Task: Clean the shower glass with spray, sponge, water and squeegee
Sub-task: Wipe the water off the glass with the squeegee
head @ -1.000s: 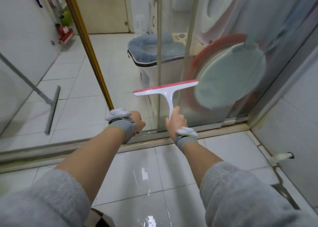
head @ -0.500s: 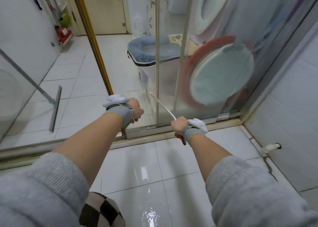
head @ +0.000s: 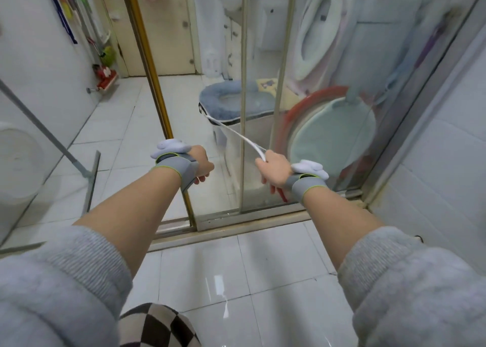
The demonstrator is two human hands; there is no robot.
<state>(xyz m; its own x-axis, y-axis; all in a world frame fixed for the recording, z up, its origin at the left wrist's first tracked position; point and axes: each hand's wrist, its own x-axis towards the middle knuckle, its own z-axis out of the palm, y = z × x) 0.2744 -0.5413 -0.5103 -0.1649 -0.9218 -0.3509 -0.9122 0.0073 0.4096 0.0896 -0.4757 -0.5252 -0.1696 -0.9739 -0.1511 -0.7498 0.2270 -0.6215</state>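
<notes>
My right hand [head: 276, 169] gripping squeegee [head: 236, 135] edge-on (blade toward 10 o'clock), against shower glass [head: 263, 183], my left hand [head: 202, 162] curled, empty, hands apart

A white squeegee [head: 236, 133] is seen edge-on before the shower glass [head: 260, 83], its thin blade bar slanting from upper left down to lower right, where the right hand [head: 274, 170] grips it and a red edge shows below the fingers. The clear glass panels stand upright in pale metal frames on a floor track, streaked and hazy low down and towards the right. Whether the blade touches the glass cannot be told from this angle.
</notes>
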